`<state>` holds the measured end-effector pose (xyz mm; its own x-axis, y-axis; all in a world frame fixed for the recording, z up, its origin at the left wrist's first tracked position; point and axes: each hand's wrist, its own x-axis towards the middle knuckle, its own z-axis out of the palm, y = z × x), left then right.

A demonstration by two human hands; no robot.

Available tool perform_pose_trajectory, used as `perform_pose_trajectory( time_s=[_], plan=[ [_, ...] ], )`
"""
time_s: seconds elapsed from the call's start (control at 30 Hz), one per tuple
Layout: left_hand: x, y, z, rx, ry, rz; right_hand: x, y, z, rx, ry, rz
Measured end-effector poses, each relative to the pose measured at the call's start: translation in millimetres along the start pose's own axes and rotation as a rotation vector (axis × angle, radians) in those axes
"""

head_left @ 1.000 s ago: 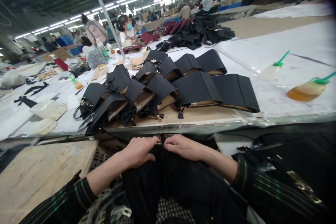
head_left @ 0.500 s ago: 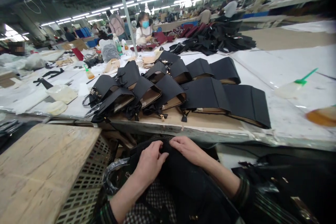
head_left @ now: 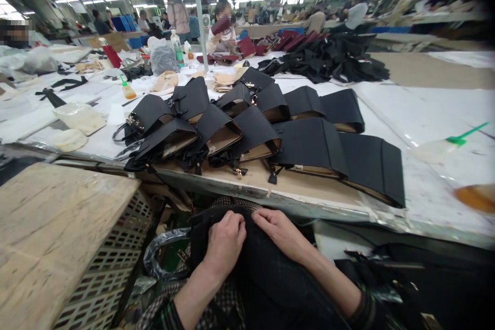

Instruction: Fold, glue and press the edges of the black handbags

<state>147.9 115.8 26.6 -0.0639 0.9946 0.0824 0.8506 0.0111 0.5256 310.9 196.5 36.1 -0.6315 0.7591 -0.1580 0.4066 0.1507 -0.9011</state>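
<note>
A black bag [head_left: 266, 273] lies across my lap, over checked cloth. My left hand [head_left: 226, 240] rests on its upper part with fingers curled in and the thumb against them, closed on the bag's black material. Just to the right, my right hand [head_left: 280, 232] pinches the bag's upper edge between thumb and fingertips. Both hands are a short gap apart. A plastic-wrapped handle [head_left: 152, 252] curves out to the left of the bag. What lies under the fingers is hidden.
Black bag bodies [head_left: 309, 144] stand in overlapping rows on the white table [head_left: 433, 175] ahead. A crate with a wooden board [head_left: 65, 227] is on my left; more black bags [head_left: 444, 273] lie right. Glue bottles [head_left: 456, 142] are on the table. A person [head_left: 222, 36] sits across.
My left thumb has closed in against the fingers, where it stood apart before. My right hand stays at the bag's edge. The view has tilted, and the person opposite has raised a dark red piece.
</note>
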Motion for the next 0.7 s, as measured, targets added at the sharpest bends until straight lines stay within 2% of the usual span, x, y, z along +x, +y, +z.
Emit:
perform_pose_trajectory(
  time_s=[0.23,0.37,0.5,0.7],
  plan=[
    [5,-1,9.5,0.142,0.01,0.05,0,-4,2,-0.028,0.034,0.038],
    [5,-5,7.6,0.237,0.05,0.118,4,-6,4,-0.031,0.057,0.069],
    [4,-9,5.0,0.256,0.079,0.11,9,-9,6,-0.019,0.074,0.1],
    [6,-14,-2.7,0.266,0.057,0.088,15,-9,10,0.054,0.06,0.148]
  ],
)
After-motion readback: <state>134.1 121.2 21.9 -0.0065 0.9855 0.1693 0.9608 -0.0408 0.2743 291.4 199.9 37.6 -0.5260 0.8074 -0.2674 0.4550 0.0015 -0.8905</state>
